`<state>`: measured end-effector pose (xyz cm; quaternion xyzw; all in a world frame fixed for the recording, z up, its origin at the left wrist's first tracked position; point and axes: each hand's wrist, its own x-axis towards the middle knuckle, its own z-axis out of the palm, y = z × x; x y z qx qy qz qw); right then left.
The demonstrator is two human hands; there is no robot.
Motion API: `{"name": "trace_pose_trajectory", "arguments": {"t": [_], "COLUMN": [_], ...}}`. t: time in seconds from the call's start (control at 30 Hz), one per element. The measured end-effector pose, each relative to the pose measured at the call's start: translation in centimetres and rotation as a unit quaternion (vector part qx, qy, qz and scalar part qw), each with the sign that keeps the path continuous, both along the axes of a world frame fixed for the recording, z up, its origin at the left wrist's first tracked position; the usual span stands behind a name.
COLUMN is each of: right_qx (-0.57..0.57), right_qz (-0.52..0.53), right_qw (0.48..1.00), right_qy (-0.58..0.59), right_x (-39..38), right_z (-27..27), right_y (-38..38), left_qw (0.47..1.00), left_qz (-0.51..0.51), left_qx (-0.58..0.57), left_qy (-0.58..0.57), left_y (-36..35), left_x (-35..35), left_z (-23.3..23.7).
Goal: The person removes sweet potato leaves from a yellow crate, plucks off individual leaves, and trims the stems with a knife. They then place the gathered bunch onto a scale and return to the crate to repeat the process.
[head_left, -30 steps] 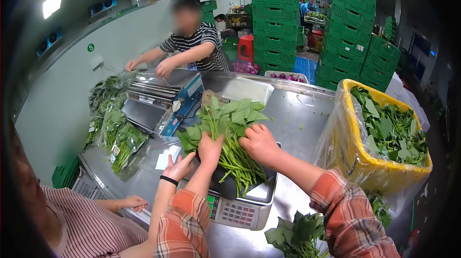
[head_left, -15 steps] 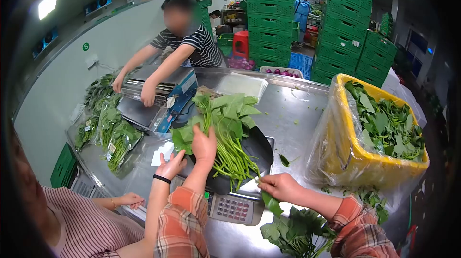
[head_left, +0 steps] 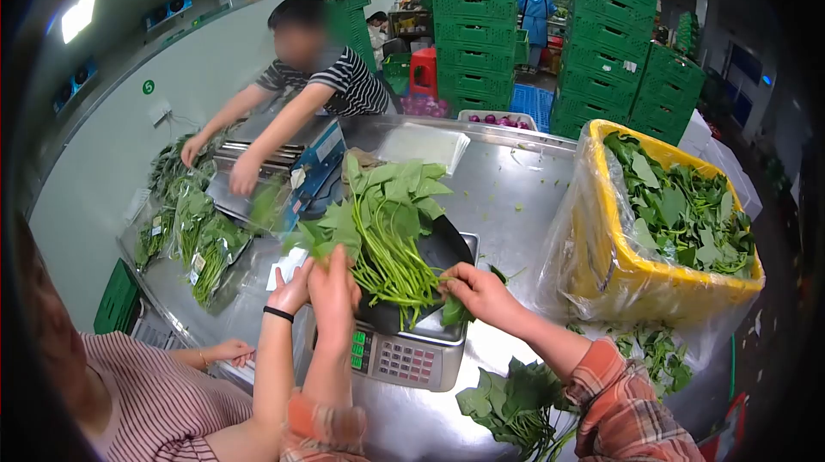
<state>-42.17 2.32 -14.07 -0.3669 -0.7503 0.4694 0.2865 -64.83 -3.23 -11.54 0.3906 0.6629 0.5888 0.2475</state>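
Note:
A bunch of leafy greens point(head_left: 391, 247) lies in a black tray point(head_left: 451, 243) on the digital scale point(head_left: 417, 361), stems toward me. At the bunch's lower left is my left hand point(head_left: 332, 288), fingers closed at a blurred leafy stem point(head_left: 314, 241); the grip is partly hidden. My right hand point(head_left: 481, 292) is closed at the stem ends on the other side, pinching a green leaf point(head_left: 455, 310) that hangs beside the tray. A co-worker's hand point(head_left: 290, 288) with a black wristband is right beside my left hand.
A yellow bin point(head_left: 619, 247) lined with plastic holds greens at right. Loose greens point(head_left: 516, 406) lie in front. Bagged greens point(head_left: 202, 251) are at left. Across the table, a person in a striped shirt point(head_left: 361, 84) reaches over a blue-sided machine point(head_left: 320, 161). Green crates point(head_left: 473, 32) stand behind.
My left hand has moved down and left from the middle of the bunch, with leaves blurring near it. My right hand has shifted slightly up and left with the leaf.

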Motion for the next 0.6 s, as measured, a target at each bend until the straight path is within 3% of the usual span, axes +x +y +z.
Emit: {"name": "trace_pose_trajectory", "arguments": {"t": [0.03,0.1,0.17,0.2,0.3,0.33,0.43,0.57,0.6], "right_qx": [-0.014,-0.134,-0.289,-0.315,-0.373,-0.354,-0.21,-0.13,-0.102], "right_qz": [0.003,0.035,0.07,0.085,0.131,0.103,0.028,0.033,0.049], "right_qw": [1.0,0.98,0.904,0.87,0.832,0.853,0.959,0.986,0.983], "right_qy": [0.023,0.144,0.308,0.369,0.39,0.37,0.188,-0.104,-0.146], "right_x": [-0.2,-0.8,-1.4,-1.9,-1.8,-1.9,-0.6,3.7,5.0], "right_z": [-0.1,-0.5,-0.5,-0.5,-0.1,0.4,0.6,2.1,1.6], "right_y": [0.1,0.5,0.6,0.3,-0.8,-1.6,-2.7,-4.8,-5.4], "left_qw": [0.981,0.951,0.928,0.901,0.884,0.884,0.935,0.971,0.977], "left_qz": [-0.113,-0.144,-0.17,-0.123,-0.099,-0.042,0.017,0.083,0.087], "left_qx": [-0.024,-0.156,-0.156,-0.182,-0.088,-0.048,0.065,0.146,0.117], "left_qy": [-0.156,-0.224,-0.292,-0.375,-0.449,-0.462,-0.347,-0.17,-0.158], "left_y": [-2.4,-4.8,-5.2,-5.0,-2.8,-2.0,-0.6,3.6,4.1], "left_x": [-0.5,2.8,4.6,5.3,4.1,4.2,4.5,-0.5,-2.0], "left_z": [-0.5,-0.7,-3.3,-3.9,-6.0,-5.9,-5.2,-5.9,-6.0]}}
